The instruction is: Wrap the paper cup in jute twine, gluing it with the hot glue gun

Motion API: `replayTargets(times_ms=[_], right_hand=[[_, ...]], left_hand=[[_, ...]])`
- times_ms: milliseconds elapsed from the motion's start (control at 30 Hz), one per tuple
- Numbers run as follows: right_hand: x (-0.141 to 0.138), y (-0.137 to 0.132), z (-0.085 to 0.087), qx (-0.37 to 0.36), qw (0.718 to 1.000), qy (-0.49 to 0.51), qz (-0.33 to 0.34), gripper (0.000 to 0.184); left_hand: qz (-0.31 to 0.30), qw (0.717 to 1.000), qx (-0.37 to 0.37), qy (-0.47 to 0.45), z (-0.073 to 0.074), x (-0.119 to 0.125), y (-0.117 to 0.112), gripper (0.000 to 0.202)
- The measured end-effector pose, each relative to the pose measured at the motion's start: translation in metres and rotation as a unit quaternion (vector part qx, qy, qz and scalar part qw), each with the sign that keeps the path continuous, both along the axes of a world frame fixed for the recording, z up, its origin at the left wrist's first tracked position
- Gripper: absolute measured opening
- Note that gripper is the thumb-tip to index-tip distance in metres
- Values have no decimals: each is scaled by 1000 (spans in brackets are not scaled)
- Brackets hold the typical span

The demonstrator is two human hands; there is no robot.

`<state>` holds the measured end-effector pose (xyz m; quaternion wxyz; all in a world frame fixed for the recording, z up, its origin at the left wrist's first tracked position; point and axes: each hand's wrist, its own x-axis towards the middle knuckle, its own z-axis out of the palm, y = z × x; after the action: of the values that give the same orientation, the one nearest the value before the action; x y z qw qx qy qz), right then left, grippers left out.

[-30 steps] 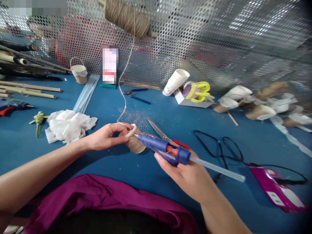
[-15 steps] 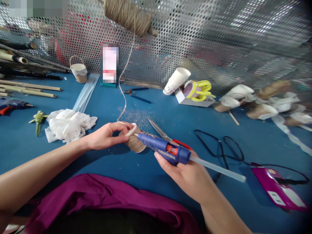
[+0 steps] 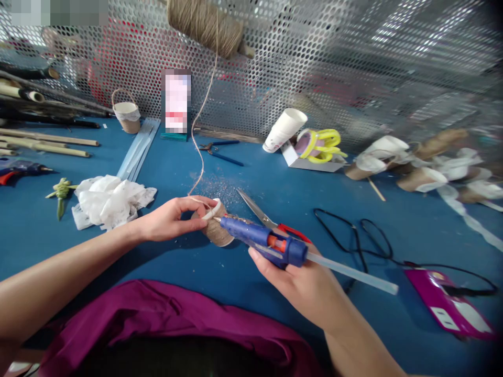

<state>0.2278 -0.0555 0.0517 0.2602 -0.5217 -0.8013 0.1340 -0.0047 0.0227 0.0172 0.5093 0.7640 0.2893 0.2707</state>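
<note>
My left hand [image 3: 176, 217] pinches the rim of a small paper cup [image 3: 220, 236] wrapped in brown twine, tilted on its side above the blue table. From the fingers a strand of twine [image 3: 203, 166] runs up to the big twine spool [image 3: 204, 26] on the mesh. My right hand [image 3: 302, 283] is closed around a blue hot glue gun [image 3: 259, 236], whose nozzle points at the cup's twine near the rim. A clear glue stick [image 3: 353, 273] sticks out of its back end. Scissors [image 3: 257, 207] with red handles lie partly behind the gun.
Crumpled white lace [image 3: 112, 201] and a second glue gun [image 3: 23, 168] lie at left, near bamboo sticks [image 3: 51, 139]. Behind are a small basket [image 3: 128, 118], pliers [image 3: 222, 152], stacked paper cups [image 3: 285, 131] and yellow-handled scissors [image 3: 324, 146]. A purple badge [image 3: 448, 303] with a black cord lies right.
The glue gun's nozzle has shifted very slightly left along the cup's rim. Both hands otherwise keep nearly the same place and hold.
</note>
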Motion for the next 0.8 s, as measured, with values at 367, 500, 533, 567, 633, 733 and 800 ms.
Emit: replayTargets(times_ms=[367,500,533,567,633,733,800], right_hand=[[4,8,1,-11,1000,17,-9,24],[6,9,-2,-3,1000,5,-15,34],[6,9,-3,-2,1000,3,-17,35],[7,9,-3,-1,1000,2,-18,35],[6,9,-2,-4,1000,3,-14,34],[5,8,1,-16,1000,14,0,31],[4,7,3,-35,999,26,5,26]], left_hand=[[-8,1000,-2,-11,-1,-1,1,13],[-12,1000,5,-6,-2,-1,2,13],[-12,1000,6,-6,-3,-1,2,13],[-12,1000,8,-7,-3,-1,2,13],[-13,1000,9,-8,-3,-2,2,14],[-13,1000,7,-9,-3,-2,2,14],[-12,1000,6,-7,-3,-2,2,13]])
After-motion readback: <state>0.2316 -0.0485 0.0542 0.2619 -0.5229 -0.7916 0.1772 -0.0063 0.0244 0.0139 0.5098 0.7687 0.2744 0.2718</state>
